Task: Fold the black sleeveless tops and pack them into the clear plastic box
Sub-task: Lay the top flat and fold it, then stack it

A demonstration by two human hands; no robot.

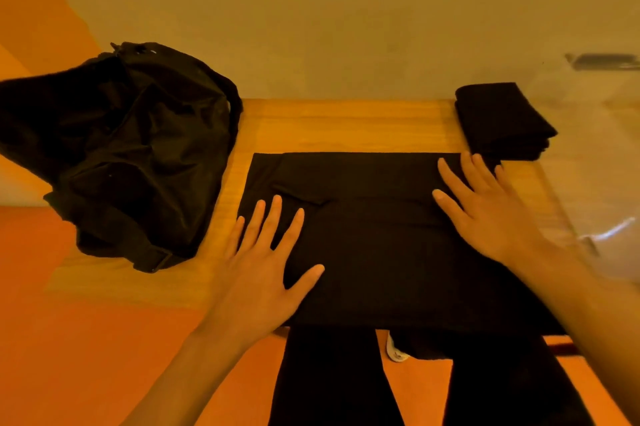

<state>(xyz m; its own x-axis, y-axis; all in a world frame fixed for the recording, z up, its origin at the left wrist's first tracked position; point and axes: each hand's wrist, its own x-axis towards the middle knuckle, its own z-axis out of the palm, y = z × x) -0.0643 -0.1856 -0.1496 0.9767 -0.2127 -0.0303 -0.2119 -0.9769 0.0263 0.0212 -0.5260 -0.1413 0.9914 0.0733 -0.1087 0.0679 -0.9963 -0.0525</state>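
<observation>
Mid-fold. One black top [374,252] lies flat at the centre of the desk [346,124], sides folded in, and the last folds are left to do. The left hand [263,269] and right hand [485,211] both press flat on it, fingers straight and spread, gripping nothing. A folded stack [502,117] sits at the far right, just beside the clear plastic box [606,155]; packing looks not yet done. A black bag [138,148] fills the left side. The top's near edge reaches the desk front. A bare strip lies behind it; it's tight by the stack.

Black top [374,235], black folded stack [502,117], black bag [138,148]; orange-toned wooden table [346,124]; clear box [602,148].
</observation>
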